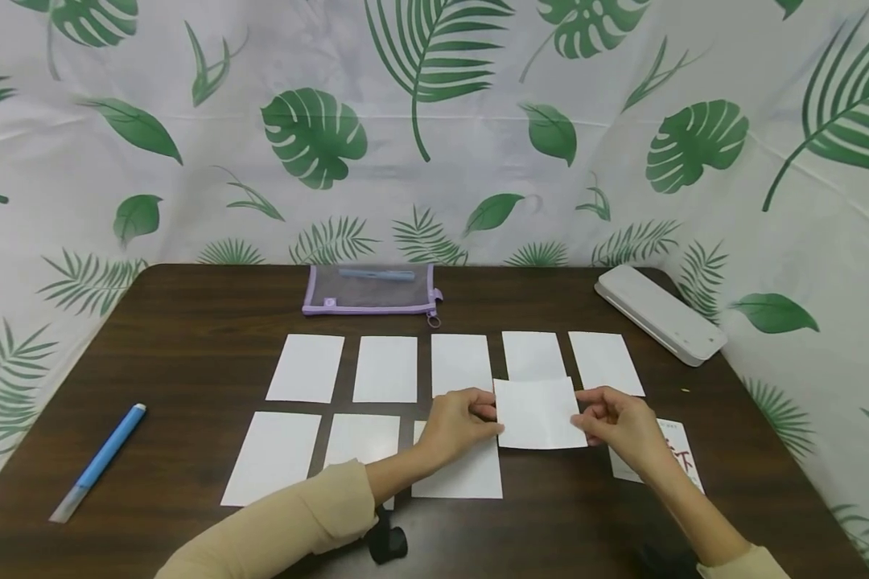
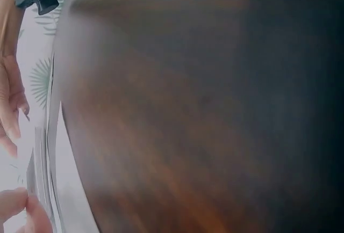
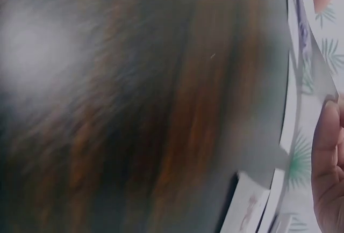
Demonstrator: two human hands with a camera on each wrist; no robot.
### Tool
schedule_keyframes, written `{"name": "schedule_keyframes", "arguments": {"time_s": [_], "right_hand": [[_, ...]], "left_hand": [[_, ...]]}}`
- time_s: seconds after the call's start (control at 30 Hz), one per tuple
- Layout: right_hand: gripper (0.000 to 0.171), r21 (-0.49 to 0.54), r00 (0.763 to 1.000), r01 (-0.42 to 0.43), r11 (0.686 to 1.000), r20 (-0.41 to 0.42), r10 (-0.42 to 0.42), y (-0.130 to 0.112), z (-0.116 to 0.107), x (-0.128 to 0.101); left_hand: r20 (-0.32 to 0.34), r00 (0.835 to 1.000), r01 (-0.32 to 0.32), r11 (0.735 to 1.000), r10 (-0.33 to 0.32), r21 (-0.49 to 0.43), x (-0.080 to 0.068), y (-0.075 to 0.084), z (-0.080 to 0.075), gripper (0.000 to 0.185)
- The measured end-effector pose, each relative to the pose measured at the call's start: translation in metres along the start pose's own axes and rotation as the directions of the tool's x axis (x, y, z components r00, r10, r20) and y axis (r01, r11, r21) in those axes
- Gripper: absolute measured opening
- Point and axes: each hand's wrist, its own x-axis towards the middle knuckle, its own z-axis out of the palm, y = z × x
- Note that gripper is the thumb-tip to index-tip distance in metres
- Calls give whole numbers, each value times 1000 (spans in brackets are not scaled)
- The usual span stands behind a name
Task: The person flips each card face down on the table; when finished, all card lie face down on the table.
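Note:
Both hands hold one blank white card (image 1: 539, 413) just above the dark wooden table (image 1: 188, 338). My left hand (image 1: 458, 424) pinches its left edge and my right hand (image 1: 612, 422) pinches its right edge. Several more white cards lie in two rows, an upper row (image 1: 385, 368) and a lower row (image 1: 273, 457). A card with red writing (image 1: 681, 450) lies under my right wrist. The wrist views are blurred, showing table wood, card edges (image 3: 287, 131) and fingertips (image 2: 13, 201).
A blue pen (image 1: 100, 462) lies at the table's left. A purple mesh pouch (image 1: 369, 289) with a blue pen inside sits at the back centre. A white oblong device (image 1: 659, 312) lies at the back right. Leaf-print cloth (image 1: 434, 121) surrounds the table.

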Motion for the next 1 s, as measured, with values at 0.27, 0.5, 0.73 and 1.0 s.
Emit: {"name": "schedule_keyframes", "arguments": {"time_s": [0.27,0.5,0.73,1.0], "right_hand": [[33,-28,997,-2,1000,83,5,12,-5,-8],[32,-14,992,-19,1000,121,21,18,-9,-14],[28,-106,994,-9,994,107,21,19,-7,-18],[27,-249,993,11,968,114,18,20,-3,-19]], "left_hand": [[143,989,16,992,-33,121,-7,7,4,34],[217,976,-42,975,-6,219,-10,11,5,30],[256,965,-145,922,52,359,-11,15,6,24],[284,951,-273,771,125,575,-12,17,12,21]]}}
